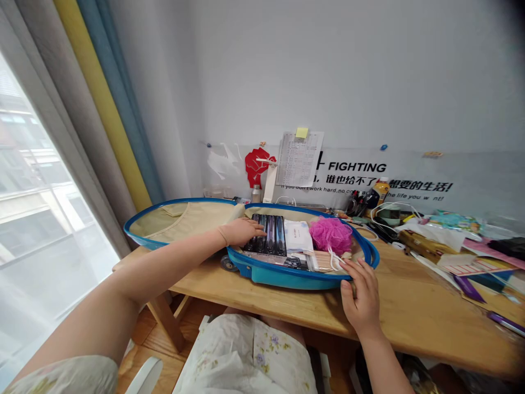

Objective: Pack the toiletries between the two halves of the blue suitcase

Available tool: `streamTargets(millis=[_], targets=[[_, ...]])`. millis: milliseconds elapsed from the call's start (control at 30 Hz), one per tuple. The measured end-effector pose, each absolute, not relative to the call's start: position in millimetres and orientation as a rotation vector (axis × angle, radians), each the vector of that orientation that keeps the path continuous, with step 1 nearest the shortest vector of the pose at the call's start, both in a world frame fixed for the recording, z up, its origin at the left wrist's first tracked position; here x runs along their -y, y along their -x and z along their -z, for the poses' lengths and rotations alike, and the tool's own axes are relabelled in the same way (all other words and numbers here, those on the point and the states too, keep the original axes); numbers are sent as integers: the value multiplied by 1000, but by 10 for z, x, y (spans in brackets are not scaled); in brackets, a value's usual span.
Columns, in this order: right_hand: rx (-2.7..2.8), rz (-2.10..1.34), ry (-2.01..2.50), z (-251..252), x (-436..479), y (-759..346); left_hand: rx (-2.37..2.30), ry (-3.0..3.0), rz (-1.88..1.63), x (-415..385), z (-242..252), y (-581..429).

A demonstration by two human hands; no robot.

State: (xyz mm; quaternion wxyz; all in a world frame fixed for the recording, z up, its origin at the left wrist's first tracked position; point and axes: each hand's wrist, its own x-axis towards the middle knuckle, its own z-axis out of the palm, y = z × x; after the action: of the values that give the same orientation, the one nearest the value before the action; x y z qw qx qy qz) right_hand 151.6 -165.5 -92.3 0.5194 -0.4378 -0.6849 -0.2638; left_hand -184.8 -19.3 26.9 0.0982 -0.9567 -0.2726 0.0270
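Observation:
A small blue suitcase (pixel 283 275) lies open on a wooden table (pixel 410 317), its beige-lined lid (pixel 180 219) folded out to the left. Inside are a dark pack of toothbrushes (pixel 268 234), a white packet (pixel 298 236), a pink bath sponge (pixel 330 234) and a bundle of wooden sticks (pixel 324 261). My left hand (pixel 241 231) reaches in, fingers flat on the dark pack. My right hand (pixel 361 295) rests on the suitcase's near right rim, fingers stretched out and holding nothing.
The table's right side is crowded with cables (pixel 385 219), packets, papers and pens. A drink bottle (pixel 380 191) and a lamp (pixel 269 183) stand at the wall, under a printed sheet (pixel 298 158). Curtains (pixel 110 104) and a window fill the left.

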Motion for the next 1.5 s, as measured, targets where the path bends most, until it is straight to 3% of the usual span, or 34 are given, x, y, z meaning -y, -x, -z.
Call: streamTargets(millis=[500,733,833,1067,1300,1500], targets=[[1646,666,1064,917,1659,-1504,1276,3025,-61,464,-376,1755],[1661,646,1091,932,1656,-1539,1578,2580,736,986,-209,2519],[1661,658,1083,938,1651,-1550,1729,2308,871,1201,47,2971],[1615,710,1141,904,1644,-1499,1825,2128,751,1381,428,3590],[1764,851,1036,567,1711,-1105,1821,2186,750,1317,367,3664],[1887,758,1062,456,1711,-970,1819,2182,800,1286,346,3632]])
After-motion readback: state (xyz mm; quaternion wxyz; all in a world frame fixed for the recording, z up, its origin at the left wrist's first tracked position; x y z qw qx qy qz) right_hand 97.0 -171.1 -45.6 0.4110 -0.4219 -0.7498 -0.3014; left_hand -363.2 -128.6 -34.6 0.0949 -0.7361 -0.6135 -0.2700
